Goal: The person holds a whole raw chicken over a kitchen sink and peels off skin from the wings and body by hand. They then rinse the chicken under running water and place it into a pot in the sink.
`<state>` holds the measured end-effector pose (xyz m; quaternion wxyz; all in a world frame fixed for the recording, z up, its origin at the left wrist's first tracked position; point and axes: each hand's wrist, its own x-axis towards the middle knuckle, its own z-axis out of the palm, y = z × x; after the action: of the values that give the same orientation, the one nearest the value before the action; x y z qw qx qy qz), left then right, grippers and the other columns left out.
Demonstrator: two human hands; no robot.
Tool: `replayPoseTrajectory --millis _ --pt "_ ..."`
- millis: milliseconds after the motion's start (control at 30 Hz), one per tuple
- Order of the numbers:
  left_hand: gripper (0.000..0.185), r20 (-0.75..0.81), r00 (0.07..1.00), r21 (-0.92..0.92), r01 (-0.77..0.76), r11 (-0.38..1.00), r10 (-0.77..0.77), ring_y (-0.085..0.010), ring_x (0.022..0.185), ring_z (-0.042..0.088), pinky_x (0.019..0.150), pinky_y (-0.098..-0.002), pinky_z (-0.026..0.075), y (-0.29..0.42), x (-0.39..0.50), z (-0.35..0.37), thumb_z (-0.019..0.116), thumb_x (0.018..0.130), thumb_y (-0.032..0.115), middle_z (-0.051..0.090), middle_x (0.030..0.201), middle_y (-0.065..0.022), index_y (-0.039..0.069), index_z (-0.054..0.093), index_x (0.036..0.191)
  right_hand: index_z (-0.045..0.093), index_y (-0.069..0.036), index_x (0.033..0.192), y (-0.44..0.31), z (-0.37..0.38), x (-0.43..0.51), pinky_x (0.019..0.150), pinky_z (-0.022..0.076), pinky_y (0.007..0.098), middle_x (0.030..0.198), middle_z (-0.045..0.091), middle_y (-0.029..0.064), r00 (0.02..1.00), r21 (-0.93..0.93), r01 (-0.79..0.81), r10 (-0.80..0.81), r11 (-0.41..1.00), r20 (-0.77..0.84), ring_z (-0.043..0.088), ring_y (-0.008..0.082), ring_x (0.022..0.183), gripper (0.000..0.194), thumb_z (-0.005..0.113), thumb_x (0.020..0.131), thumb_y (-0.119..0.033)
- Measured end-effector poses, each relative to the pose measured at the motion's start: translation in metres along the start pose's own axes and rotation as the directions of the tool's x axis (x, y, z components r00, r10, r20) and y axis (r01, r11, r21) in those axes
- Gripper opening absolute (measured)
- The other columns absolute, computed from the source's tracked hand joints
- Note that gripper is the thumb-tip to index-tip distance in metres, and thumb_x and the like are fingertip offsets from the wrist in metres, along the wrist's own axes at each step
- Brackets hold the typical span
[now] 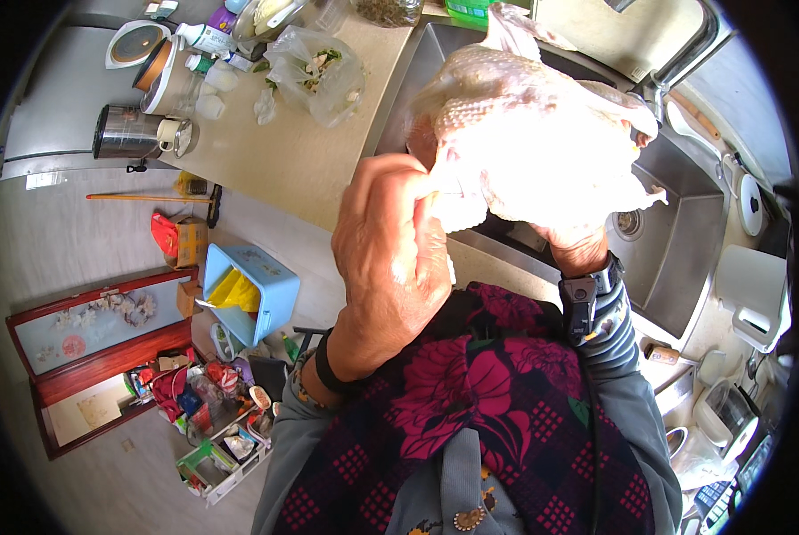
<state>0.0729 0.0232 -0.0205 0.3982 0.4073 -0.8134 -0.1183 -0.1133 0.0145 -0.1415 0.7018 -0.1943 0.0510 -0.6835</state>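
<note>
A whole plucked raw chicken [506, 127] is held up over the stainless steel sink [690, 234], its middle washed out by bright light. My left hand [392, 247] pinches the skin or edge of the bird at its lower left, with the fingers closed. Beneath the bird's lower right side is my right hand [573, 247]; the carcass hides its fingers, and it appears to support the chicken from below. The sink drain [628, 224] shows to the right of that wrist. A metal faucet [660, 87] stands behind the sink.
On the counter [259, 160] at left lie a plastic bag of scraps [319, 73], bottles and a steel container [132, 132]. A blue bin [275, 301] with a yellow liner is on the floor side. A white cutting board [750, 287] and kitchen utensils line the right side.
</note>
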Motion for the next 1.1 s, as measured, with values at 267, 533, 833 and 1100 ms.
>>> replayPoseTrajectory --millis 267,533,833,1100 --pt "0.017 -0.073 0.986 0.130 -0.138 0.982 0.149 -0.0278 0.079 0.057 0.072 -0.0390 0.045 0.009 0.013 0.002 0.066 0.078 -0.001 0.060 0.088 -0.0082 0.005 0.063 0.094 0.025 -0.008 0.147 0.000 -0.002 -0.005 0.107 0.0408 0.0485 0.147 0.037 0.0171 1.000 0.000 -0.011 0.011 1.000 -0.012 0.042 0.0316 0.133 0.065 0.038 0.099 -0.051" --pt "0.026 -0.169 0.974 0.192 -0.120 0.974 0.154 -0.0263 0.077 0.057 0.070 -0.0382 0.045 0.008 0.016 0.014 0.075 0.071 0.000 0.059 0.086 -0.0066 0.006 0.063 0.093 0.026 -0.008 0.147 0.003 -0.003 -0.008 0.107 0.0408 0.0485 0.147 0.038 0.0169 0.999 0.011 -0.025 0.026 1.000 -0.022 0.042 0.0315 0.132 0.065 0.039 0.099 -0.050" --pt "0.018 -0.120 0.982 0.330 -0.096 0.939 0.143 -0.0301 0.073 0.057 0.064 -0.0388 0.046 0.007 0.017 0.017 0.066 0.076 -0.005 0.057 0.082 -0.0119 0.002 0.060 0.091 0.028 -0.008 0.146 0.003 -0.002 -0.011 0.106 0.0409 0.0486 0.146 0.039 0.0166 0.999 0.020 -0.032 0.033 0.999 -0.025 0.043 0.0314 0.132 0.065 0.040 0.098 -0.050" --pt "0.020 -0.112 0.994 -0.002 0.020 1.000 -0.020 -0.0326 0.072 0.054 0.066 -0.0409 0.046 -0.002 0.010 0.006 0.060 0.074 -0.006 0.053 0.082 -0.0128 0.002 0.055 0.091 0.029 -0.008 0.145 0.006 -0.002 -0.007 0.106 0.0410 0.0487 0.145 0.040 0.0164 0.999 0.013 -0.038 0.039 0.999 -0.028 0.044 0.0312 0.131 0.064 0.041 0.098 -0.050"
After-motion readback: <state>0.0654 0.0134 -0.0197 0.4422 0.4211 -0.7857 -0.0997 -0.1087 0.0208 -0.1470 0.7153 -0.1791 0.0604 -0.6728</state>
